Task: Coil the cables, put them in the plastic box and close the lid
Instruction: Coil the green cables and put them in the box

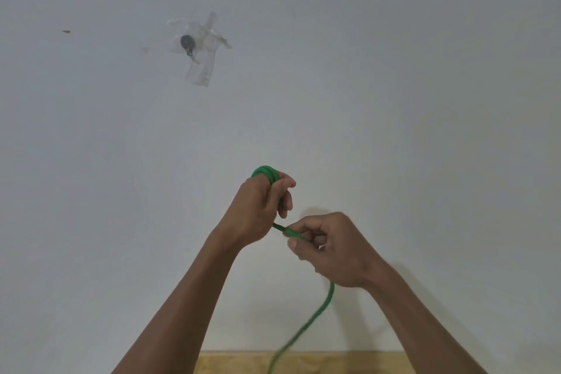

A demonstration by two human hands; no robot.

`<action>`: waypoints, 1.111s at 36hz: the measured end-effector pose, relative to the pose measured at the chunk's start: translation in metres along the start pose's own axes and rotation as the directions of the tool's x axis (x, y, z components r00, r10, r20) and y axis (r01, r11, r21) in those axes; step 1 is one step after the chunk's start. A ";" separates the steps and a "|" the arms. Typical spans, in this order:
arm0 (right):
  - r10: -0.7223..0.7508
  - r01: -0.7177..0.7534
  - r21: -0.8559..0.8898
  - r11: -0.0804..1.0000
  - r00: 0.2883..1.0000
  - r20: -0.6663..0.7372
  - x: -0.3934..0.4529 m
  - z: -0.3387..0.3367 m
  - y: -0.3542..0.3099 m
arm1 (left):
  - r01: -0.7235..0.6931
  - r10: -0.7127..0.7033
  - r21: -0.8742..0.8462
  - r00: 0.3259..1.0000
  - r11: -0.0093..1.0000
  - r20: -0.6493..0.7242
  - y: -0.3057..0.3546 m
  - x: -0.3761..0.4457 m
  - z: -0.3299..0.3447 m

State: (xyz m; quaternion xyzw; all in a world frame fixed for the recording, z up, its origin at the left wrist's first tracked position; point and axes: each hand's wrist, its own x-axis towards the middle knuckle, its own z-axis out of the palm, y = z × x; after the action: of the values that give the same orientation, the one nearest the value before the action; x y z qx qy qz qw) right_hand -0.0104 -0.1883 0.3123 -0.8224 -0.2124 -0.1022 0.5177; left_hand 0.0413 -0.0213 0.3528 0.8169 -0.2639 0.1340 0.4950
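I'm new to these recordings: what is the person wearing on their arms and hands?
Nothing much. Both forearms are bare, with no sleeves in view, and neither the left hand nor the right hand wears a glove. I see no watch or bracelet.

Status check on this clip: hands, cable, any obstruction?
Left hand shut on green cable, loops over its fingers. Right hand pinching the strand, slack trailing down past the wooden surface. Plastic box out of view. Nothing in the way.
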 end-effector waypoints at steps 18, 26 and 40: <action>-0.146 0.196 0.407 0.892 0.978 -0.150 0.046 -0.029 -0.002 | 0.521 -0.048 -0.657 0.802 0.545 0.595 0.022 -0.033 0.013; 0.064 -0.046 0.512 0.858 0.998 -0.018 0.021 0.003 0.019 | 0.311 0.071 -0.803 0.914 0.507 0.399 0.021 -0.021 0.018; 0.053 -0.053 0.057 0.997 0.999 0.000 -0.002 0.028 0.018 | 0.091 -0.083 -0.099 0.994 0.991 0.077 -0.025 0.000 -0.006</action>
State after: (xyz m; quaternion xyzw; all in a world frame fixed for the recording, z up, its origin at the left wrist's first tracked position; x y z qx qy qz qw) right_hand -0.0054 -0.1708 0.2842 -0.8126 -0.1928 -0.0832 0.5437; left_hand 0.0558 -0.0069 0.3368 0.8057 -0.2525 0.0688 0.5314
